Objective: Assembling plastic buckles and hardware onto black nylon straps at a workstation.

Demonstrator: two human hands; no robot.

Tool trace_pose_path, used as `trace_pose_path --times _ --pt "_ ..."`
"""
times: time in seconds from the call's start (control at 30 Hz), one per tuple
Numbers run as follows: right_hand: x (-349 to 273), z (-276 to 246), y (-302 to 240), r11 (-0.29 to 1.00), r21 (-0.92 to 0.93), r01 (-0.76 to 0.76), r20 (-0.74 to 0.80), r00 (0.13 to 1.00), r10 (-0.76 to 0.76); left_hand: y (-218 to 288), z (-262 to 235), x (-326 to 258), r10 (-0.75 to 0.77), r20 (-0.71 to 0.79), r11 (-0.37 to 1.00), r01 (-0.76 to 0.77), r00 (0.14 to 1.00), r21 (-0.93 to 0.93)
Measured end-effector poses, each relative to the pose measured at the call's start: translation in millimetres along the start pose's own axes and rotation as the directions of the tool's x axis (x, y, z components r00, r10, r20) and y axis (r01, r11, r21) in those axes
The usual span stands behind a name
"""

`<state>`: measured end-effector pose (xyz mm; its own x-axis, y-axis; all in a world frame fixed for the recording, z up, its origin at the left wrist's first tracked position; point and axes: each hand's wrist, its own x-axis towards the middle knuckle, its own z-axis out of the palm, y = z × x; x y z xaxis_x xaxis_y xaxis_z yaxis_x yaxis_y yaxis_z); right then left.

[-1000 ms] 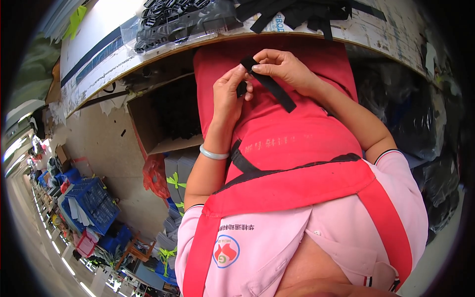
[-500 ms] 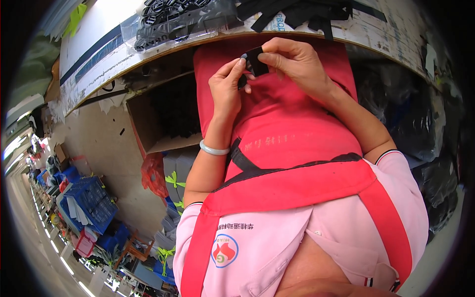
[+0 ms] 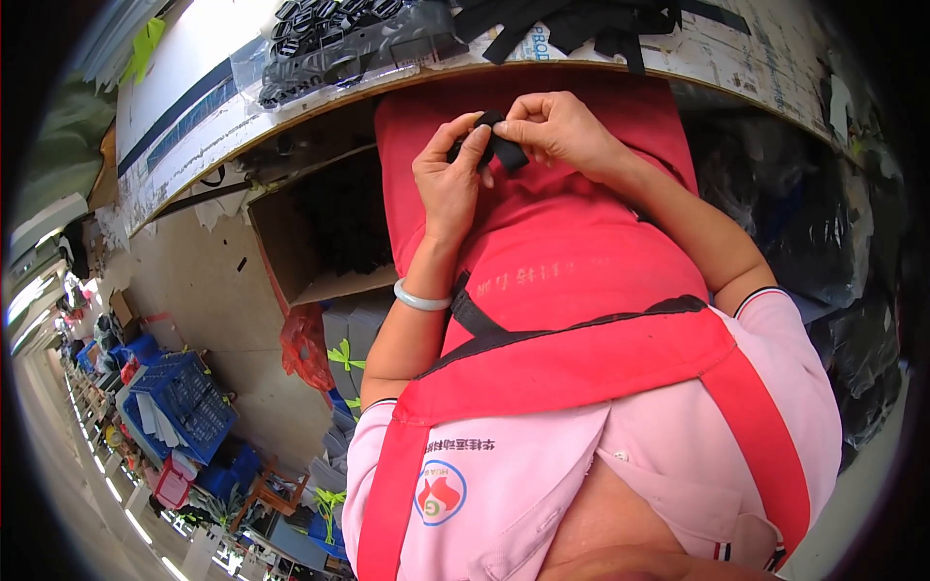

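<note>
Both hands meet over my red apron (image 3: pixel 542 252), just below the table edge (image 3: pixel 407 87). My left hand (image 3: pixel 450 179) pinches one end of a short black strap (image 3: pixel 499 150) between thumb and fingers. My right hand (image 3: pixel 557 126) grips the other end from above, and the strap looks folded between them. Most of the strap is hidden by my fingers. A pale bangle (image 3: pixel 418 300) sits on my left wrist.
On the table lie a bag of black plastic buckles (image 3: pixel 349 39) and a heap of black straps (image 3: pixel 581 19). An open cardboard box (image 3: pixel 310 232) sits under the table at left. Blue crates (image 3: pixel 179 397) stand on the floor. Dark bags (image 3: pixel 833 223) fill the right side.
A second ago the strap hung long and diagonal between my hands. It has since been gathered up and now sits folded short between my fingertips, hands closer together.
</note>
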<state>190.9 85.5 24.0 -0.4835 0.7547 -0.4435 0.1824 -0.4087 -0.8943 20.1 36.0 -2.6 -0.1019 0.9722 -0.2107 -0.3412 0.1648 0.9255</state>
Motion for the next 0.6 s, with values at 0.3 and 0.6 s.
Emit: trace_pose_path --times 0.3,0.6 --pt "12 -18 13 0.993 0.116 0.003 0.151 0.988 -0.021 3 -3 -8 0.236 0.159 0.938 -0.268 0.959 0.220" --pt "1 -19 4 0.996 0.083 -0.021 0.064 0.998 0.016 1 -6 -6 0.392 0.109 0.842 -0.404 0.914 0.359"
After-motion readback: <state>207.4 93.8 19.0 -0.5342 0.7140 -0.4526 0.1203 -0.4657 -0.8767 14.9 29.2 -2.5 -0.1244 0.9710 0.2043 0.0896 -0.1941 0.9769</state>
